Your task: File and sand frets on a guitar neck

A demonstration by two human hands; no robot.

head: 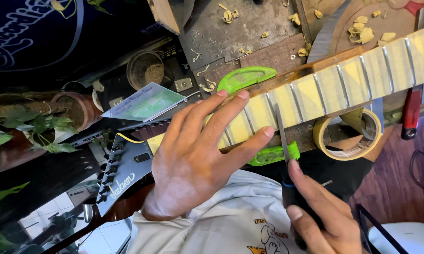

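Pressing flat on the taped guitar neck [315, 89] near its black headstock [122, 171], the left hand [193, 160] lies spread, gripping nothing. Just beside it, the right hand [315, 216] clenches a thin blade tool [281, 136] whose tip touches the neck beside a roll of tape [348, 136].

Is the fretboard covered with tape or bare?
Covered: yellow tape strips lie between the frets on the fretboard; only the metal frets show.

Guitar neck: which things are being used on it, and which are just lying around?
In use: guitar neck, left hand pressing it, right hand holding a thin file, green rest under it.

Lying about: tape roll, wood shavings, paper, plant.
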